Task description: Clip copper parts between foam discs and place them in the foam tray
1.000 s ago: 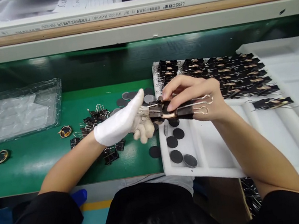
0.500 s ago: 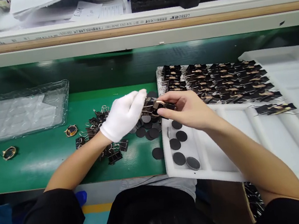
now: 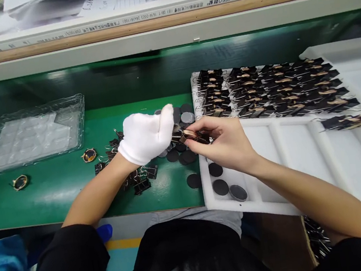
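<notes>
My left hand (image 3: 148,135), in a white glove, is closed on a black binder clip (image 3: 177,137), mostly hidden by the glove. Bare, my right hand (image 3: 227,142) pinches a small round gold-rimmed part (image 3: 189,133) between thumb and fingers. Black clips sit at the sides of this part, one partly hidden in my right fingers. Both hands meet above a pile of dark round discs (image 3: 187,157). Loose binder clips (image 3: 142,185) lie in a heap under and beside my left wrist.
On the right, a white tray (image 3: 269,208) holds several dark discs; beyond it are rows of clipped round parts (image 3: 284,88). Two gold-rimmed parts (image 3: 89,155) lie at left near a clear plastic tray (image 3: 36,136). A shelf edge (image 3: 152,35) crosses the back.
My left hand has turned, its thumb now pointing upward beside the clip. My right hand still pinches the round part. The whole view has shifted and tilted slightly.
</notes>
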The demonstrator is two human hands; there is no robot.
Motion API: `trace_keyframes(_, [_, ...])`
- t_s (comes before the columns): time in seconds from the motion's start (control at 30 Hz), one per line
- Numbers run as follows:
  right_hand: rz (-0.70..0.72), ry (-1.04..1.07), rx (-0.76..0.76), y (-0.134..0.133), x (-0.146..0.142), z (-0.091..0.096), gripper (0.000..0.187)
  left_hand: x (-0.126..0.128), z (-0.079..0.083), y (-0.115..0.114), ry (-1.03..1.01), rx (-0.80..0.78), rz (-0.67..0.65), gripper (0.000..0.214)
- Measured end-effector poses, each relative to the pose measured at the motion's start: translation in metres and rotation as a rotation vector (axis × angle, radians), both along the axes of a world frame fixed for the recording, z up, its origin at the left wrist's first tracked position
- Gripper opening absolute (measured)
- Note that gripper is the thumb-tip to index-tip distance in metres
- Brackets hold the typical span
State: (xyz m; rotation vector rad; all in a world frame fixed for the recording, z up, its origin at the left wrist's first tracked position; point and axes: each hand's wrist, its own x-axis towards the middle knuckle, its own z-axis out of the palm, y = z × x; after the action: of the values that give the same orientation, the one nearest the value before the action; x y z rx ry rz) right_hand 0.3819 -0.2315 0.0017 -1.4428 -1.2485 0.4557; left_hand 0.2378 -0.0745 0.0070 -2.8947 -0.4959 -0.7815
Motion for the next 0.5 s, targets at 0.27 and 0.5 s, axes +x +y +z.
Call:
trace_keyframes(0.27, [0.036, -0.013, -0.072, 0.003, 0.005, -0.009, 0.008, 0.001, 0.006, -0.001, 0.246, 0.015, 0.070, 0.049])
trace_keyframes(0.5, [0.018, -0.178, -0.098, -0.001, 0.026, 0.008, 0.011, -0.004, 0.022, 0.009, 0.149, -0.357, 0.040, 0.058])
